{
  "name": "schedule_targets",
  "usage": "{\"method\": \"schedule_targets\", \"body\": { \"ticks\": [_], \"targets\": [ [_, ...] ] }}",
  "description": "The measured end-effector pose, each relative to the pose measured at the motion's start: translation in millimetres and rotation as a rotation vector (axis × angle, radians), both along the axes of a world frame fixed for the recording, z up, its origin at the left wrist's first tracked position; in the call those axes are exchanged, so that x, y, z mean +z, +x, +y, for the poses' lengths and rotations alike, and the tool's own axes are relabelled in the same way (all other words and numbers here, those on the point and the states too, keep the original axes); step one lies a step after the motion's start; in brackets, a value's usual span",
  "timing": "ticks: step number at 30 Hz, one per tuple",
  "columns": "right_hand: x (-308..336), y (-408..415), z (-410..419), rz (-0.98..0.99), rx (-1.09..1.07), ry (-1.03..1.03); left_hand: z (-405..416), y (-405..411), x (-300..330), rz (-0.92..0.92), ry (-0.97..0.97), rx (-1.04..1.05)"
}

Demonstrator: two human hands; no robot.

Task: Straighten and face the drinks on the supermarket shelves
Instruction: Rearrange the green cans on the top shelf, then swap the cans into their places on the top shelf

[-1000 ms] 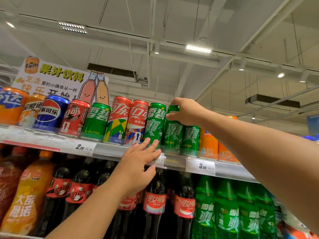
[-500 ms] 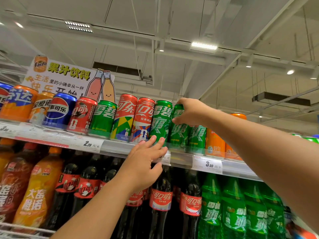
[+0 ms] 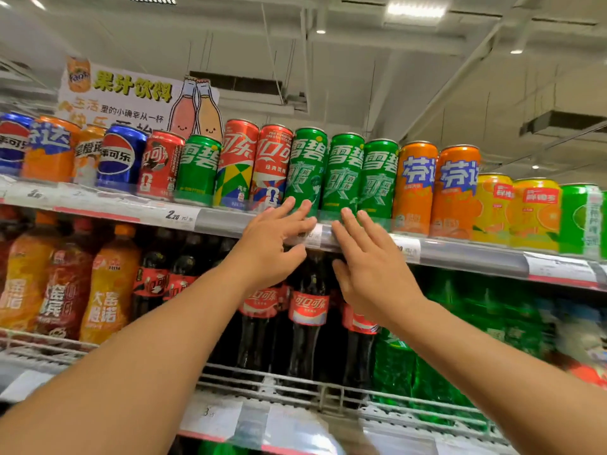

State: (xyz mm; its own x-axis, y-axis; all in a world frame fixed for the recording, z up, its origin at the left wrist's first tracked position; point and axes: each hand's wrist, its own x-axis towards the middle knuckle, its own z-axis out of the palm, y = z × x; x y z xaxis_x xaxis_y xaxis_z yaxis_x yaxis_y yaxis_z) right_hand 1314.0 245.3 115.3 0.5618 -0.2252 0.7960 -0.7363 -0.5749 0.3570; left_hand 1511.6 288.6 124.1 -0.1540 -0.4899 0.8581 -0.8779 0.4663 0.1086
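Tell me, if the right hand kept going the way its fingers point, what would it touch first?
Probably the middle tall green Sprite can; the right hand has fingertips already at its base, though actual contact is unclear.

Two bare forearms, sleeveless to the frame edge; left hand (image 3: 267, 254) and right hand (image 3: 374, 274) ungloved, ringless.

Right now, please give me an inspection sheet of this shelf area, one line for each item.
Surface: top shelf, grey front rail with price tags.
Job's things: three tall green cans in a row, labels facing front; red cans on their left, orange cans on their right.
Clutter: nothing seen.
Hands: left hand and right hand both open, fingertips at the base of the green cans.
Cables: nothing seen.
Surroundings: cola bottles on the shelf below; juice sign above.
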Motion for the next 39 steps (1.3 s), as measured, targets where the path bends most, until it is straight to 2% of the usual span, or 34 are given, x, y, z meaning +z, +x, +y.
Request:
{"method": "schedule_targets", "body": {
  "ticks": [5,12,15,19,22,25,31,33,37,39],
  "targets": [
    [-10.6,10.4,-0.4,-0.048,-0.053,0.046,9.6,-7.2,-1.0,-0.027,0.04,0.091],
    [-5.7,8.7,5.5,-0.042,-0.04,0.117,39.0,-7.5,-5.4,-0.313,0.215,0.435],
    [-4.6,7.5,7.2,-0.048,-0.032,0.142,61.4,1.0,-7.1,-0.317,0.253,0.534],
    [-4.6,10.7,11.4,-0.064,-0.062,0.17,91.9,39.8,-2.0,-0.138,0.256,0.686],
    [-6.6,17.2,16.8,-0.087,-0.13,0.179,105.1,77.2,0.6,-0.135,0.237,0.773],
    [-11.1,26.1,22.2,-0.113,-0.206,0.179,102.3,108.1,-4.5,-0.2,0.13,0.808],
    [-18.6,46.6,30.4,-0.206,-0.372,0.225,88.0,157.5,-20.9,-0.404,0.074,0.797],
    [-20.2,52.7,33.6,-0.234,-0.413,0.263,85.0,164.7,-25.0,-0.412,0.029,0.776],
    [-16.5,57.5,42.6,-0.242,-0.47,0.312,77.9,165.9,-31.5,-0.384,0.064,0.758],
    [-12.0,69.1,52.1,-0.254,-0.43,0.316,78.3,165.4,-32.3,-0.363,0.081,0.735]
  ]
}}
